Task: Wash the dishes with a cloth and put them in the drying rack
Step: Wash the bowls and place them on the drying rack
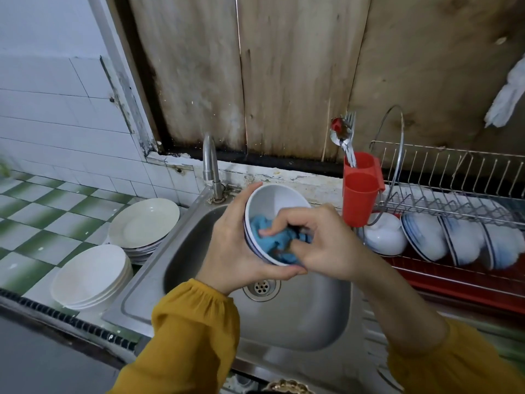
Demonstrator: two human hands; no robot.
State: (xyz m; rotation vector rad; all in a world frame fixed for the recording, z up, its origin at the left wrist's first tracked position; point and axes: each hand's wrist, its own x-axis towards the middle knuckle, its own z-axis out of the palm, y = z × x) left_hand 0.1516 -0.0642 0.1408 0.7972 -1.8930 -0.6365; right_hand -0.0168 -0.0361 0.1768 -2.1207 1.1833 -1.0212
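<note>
My left hand (230, 243) grips a white, blue-rimmed bowl (274, 199), my fingers curled round its outer wall, and holds it tilted over the sink (298, 319) near the back edge by the faucet (210, 163). My right hand (324, 245) has its fingers bent, pinching a bunched blue cloth (262, 233) against the inside of the bowl. Washed bowls (426, 237) stand on edge in the drying rack (454, 177) by the sink's right edge. Two plate stacks (91, 274) sit on the counter along its left edge.
</note>
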